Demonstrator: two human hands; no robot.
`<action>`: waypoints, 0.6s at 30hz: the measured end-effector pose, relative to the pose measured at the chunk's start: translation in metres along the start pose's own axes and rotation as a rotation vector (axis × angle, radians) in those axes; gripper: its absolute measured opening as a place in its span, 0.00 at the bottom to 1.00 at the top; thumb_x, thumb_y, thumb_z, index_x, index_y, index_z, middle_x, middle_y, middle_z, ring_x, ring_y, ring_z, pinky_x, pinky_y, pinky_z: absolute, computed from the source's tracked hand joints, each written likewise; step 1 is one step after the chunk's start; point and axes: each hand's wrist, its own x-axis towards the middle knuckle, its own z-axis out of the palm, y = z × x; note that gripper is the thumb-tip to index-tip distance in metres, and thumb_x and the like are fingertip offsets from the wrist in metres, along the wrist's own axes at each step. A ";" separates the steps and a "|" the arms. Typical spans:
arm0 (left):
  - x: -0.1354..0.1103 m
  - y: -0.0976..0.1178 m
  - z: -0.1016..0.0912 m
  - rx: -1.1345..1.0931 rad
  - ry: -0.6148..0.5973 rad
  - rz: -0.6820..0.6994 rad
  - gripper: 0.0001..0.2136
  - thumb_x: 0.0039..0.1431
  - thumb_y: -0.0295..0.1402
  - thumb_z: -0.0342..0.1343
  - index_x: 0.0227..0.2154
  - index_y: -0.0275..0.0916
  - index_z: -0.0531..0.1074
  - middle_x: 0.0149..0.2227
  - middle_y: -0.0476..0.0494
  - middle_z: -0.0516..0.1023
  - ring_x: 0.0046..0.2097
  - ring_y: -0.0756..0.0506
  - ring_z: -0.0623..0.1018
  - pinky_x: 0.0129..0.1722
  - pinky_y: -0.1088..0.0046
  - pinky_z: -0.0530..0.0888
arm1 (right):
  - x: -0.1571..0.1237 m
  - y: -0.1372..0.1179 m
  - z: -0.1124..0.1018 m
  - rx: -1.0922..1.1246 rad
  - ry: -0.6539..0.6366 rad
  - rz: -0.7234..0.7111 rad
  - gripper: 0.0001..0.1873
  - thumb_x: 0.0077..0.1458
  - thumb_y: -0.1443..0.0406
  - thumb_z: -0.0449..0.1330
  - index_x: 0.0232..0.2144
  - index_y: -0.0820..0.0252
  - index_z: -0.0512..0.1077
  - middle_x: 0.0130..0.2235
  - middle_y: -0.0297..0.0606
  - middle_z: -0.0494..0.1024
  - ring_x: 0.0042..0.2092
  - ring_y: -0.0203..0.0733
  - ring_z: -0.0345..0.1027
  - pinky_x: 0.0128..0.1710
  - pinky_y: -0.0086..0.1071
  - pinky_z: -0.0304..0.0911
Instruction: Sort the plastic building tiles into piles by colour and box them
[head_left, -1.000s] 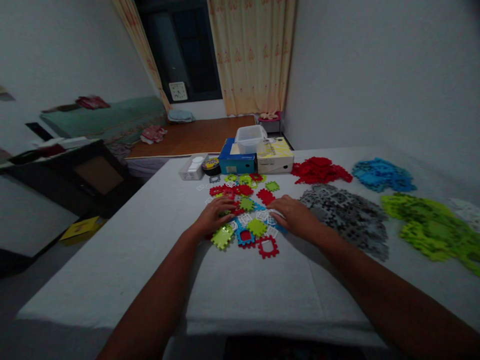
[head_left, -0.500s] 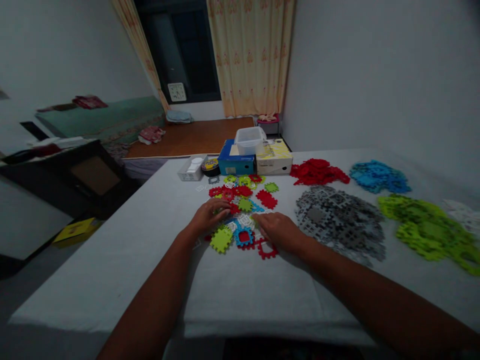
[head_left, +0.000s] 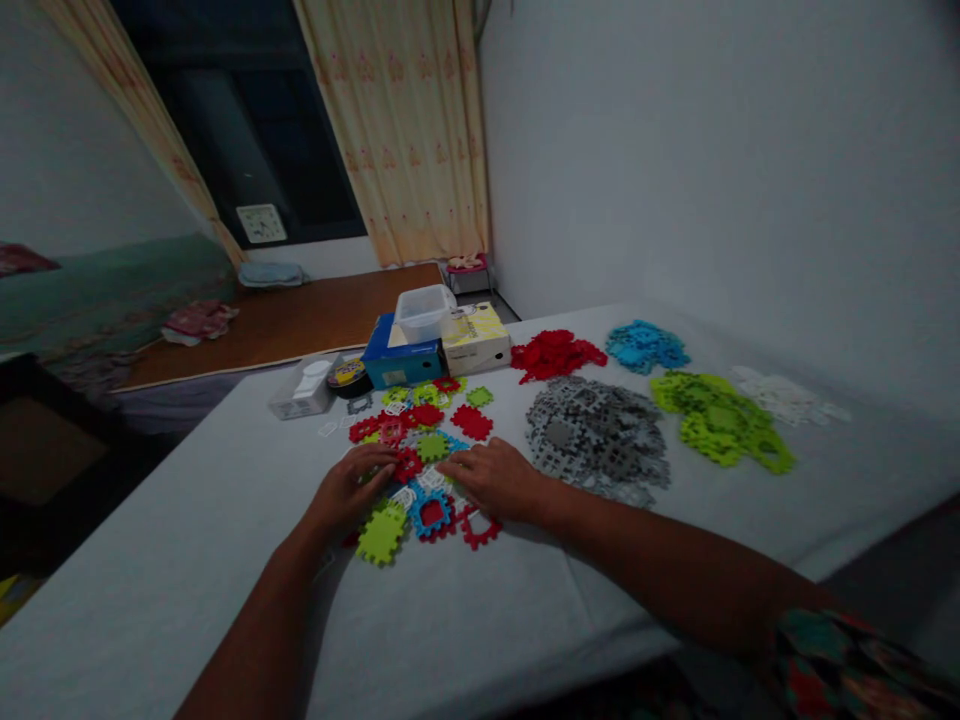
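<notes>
Mixed flat plastic building pieces with toothed edges lie in a loose heap in front of me. My left hand (head_left: 352, 492) rests at the heap's left side, thumb and fingers apart, fingertips by a red piece (head_left: 407, 464). My right hand (head_left: 495, 480) comes in from the right, fingers pressed together over small white pieces (head_left: 430, 479); whatever is in its fingertips is hidden. Between and below the hands are a green square piece (head_left: 382, 533), a blue frame piece (head_left: 417, 518) and a red frame piece (head_left: 472, 533). Another green piece (head_left: 432, 447) lies just beyond the fingertips.
Sorted piles sit to the right: grey (head_left: 592, 440), red (head_left: 555, 354), blue (head_left: 646, 346), green (head_left: 720, 415) and white (head_left: 784, 395). Behind the heap stand a blue box (head_left: 405, 366), a yellow-white box (head_left: 478, 345), a clear tub (head_left: 424, 312), a white container (head_left: 302, 390) and a black roll (head_left: 349, 380).
My view has turned to the right, so the table and heap appear further left and lower. Both hands stay at the heap, with only slight finger movement.
</notes>
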 end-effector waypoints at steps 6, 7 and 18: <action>0.001 0.000 -0.002 0.017 0.022 -0.032 0.20 0.57 0.53 0.56 0.38 0.44 0.81 0.45 0.41 0.82 0.50 0.39 0.79 0.54 0.55 0.75 | 0.004 0.008 -0.001 0.025 0.034 0.012 0.23 0.62 0.70 0.53 0.59 0.53 0.66 0.47 0.37 0.79 0.48 0.43 0.68 0.44 0.34 0.64; 0.001 -0.002 -0.002 0.021 0.020 -0.032 0.19 0.57 0.53 0.56 0.39 0.44 0.81 0.45 0.41 0.82 0.50 0.39 0.79 0.54 0.55 0.75 | 0.003 0.012 -0.009 0.046 0.075 0.032 0.22 0.62 0.71 0.54 0.58 0.54 0.68 0.46 0.38 0.80 0.47 0.44 0.68 0.44 0.35 0.64; 0.000 -0.014 -0.003 0.072 0.042 -0.056 0.20 0.57 0.53 0.55 0.40 0.45 0.80 0.46 0.41 0.82 0.50 0.37 0.80 0.54 0.55 0.75 | -0.182 0.173 -0.113 0.095 0.697 0.896 0.18 0.57 0.59 0.56 0.46 0.60 0.77 0.44 0.42 0.81 0.41 0.43 0.74 0.44 0.38 0.67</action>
